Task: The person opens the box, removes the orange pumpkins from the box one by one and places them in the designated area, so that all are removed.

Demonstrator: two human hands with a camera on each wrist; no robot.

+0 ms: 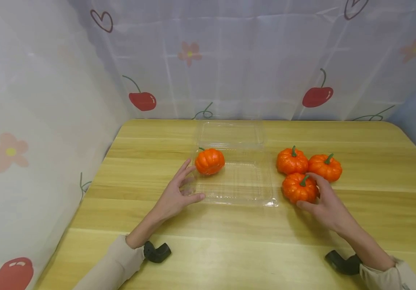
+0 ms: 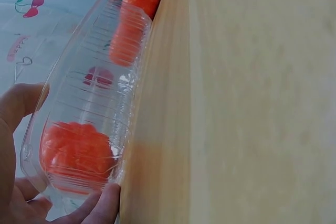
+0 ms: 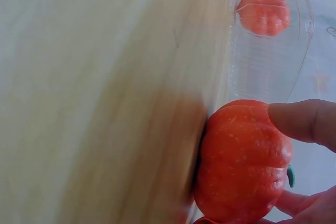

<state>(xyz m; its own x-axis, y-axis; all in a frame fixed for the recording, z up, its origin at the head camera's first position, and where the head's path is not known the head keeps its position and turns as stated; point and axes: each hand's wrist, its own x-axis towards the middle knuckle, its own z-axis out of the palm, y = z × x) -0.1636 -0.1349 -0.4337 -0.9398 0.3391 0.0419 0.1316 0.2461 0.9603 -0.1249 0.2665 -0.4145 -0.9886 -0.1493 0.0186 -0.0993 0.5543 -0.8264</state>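
A clear plastic clamshell box (image 1: 240,200) lies with its lid (image 1: 230,133) folded back. One small orange pumpkin (image 1: 209,162) sits tilted in its left part, seen through the wall in the left wrist view. My left hand (image 1: 173,197) spreads around the box's left front corner, its thumb (image 2: 23,103) along the rim. To the right of the box, my right hand (image 1: 325,203) grips another pumpkin (image 1: 298,189) between thumb and fingers, its green stem upward. This pumpkin rests low by the tabletop in the right wrist view (image 3: 244,161).
Two more pumpkins, one on the left (image 1: 291,162) and one on the right (image 1: 325,168), stand just behind the gripped one. A wooden table (image 1: 229,249) carries everything. Behind it and to the left hangs a printed curtain (image 1: 229,72) with cherries and flowers.
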